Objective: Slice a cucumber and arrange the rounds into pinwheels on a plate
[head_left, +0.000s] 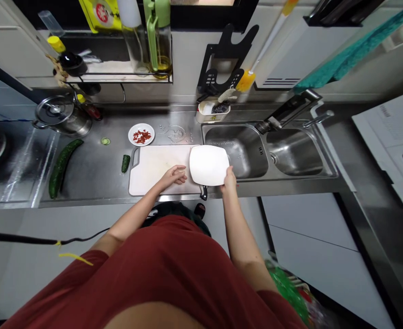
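Note:
My right hand (229, 179) grips the lower right edge of a white square plate (209, 165), which covers the right end of the white cutting board (153, 171) and reaches toward the sink. Over the board, left of the plate, my left hand (174, 177) has its fingers apart and holds nothing. A black knife handle (204, 192) sticks out below the plate at the counter's front edge; the blade is mostly hidden. Left of the board lie a short piece of cucumber (125, 163) and a long whole cucumber (64, 167).
Behind the board stands a small white plate (141, 142) with chopped red pieces. Cucumber slices (105, 141) lie near a lidded steel pot (62, 116). To the right is a double steel sink (237, 144) with a faucet (317, 119). A bottle shelf (119, 78) hangs above.

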`<state>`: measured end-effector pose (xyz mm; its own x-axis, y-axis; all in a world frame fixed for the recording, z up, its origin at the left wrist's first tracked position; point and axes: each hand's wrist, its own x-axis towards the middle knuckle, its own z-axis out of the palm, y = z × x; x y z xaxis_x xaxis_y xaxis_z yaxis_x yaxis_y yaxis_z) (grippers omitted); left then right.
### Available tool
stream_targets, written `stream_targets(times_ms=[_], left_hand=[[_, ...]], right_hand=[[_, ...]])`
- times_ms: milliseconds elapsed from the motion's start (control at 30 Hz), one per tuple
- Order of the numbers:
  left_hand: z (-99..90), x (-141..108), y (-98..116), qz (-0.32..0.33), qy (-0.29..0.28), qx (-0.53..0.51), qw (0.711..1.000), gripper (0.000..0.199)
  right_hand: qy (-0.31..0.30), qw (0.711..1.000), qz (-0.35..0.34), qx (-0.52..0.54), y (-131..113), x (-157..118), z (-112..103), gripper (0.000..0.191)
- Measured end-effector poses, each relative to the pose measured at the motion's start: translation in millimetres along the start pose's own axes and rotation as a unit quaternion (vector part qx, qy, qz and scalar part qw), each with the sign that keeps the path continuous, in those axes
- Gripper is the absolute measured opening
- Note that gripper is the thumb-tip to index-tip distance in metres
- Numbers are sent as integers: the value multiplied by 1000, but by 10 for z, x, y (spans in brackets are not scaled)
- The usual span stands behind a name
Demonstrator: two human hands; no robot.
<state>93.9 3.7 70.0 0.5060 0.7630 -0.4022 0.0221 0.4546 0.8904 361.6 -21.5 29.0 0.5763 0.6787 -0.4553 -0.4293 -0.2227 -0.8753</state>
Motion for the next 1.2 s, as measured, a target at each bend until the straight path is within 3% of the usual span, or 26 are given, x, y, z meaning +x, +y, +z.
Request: stream_targets(times_ms=[67,267,467,633,800,967,1200], left_hand=[[13,18,-1,-1,2,-15,1000,61],[-186,140,-128,27,72,-73,994,56],[-419,302,-65,26,122,-92,988,63],[-633,591,52,38,179,-105,977,61],[-891,841,157,41,221,-95,970,53],[-1050,985,205,33,227,-63,971,53],[-1186,1155,237,45,246,-32,968,54]], right_hand=[[21,1000,-3,-17,45,-5,153,45],[-40,996,-69,-40,223,3,538,51],[-70,975,-96,-187,252,201,805,44],[-159,944,-68,-280,86,406,1076,26],[-233,909,-86,-336,44,655,1311,25],[-248,863,-158,-410,70,848,1484,37],[-215,791,-175,-545,-30,833,1734,41]])
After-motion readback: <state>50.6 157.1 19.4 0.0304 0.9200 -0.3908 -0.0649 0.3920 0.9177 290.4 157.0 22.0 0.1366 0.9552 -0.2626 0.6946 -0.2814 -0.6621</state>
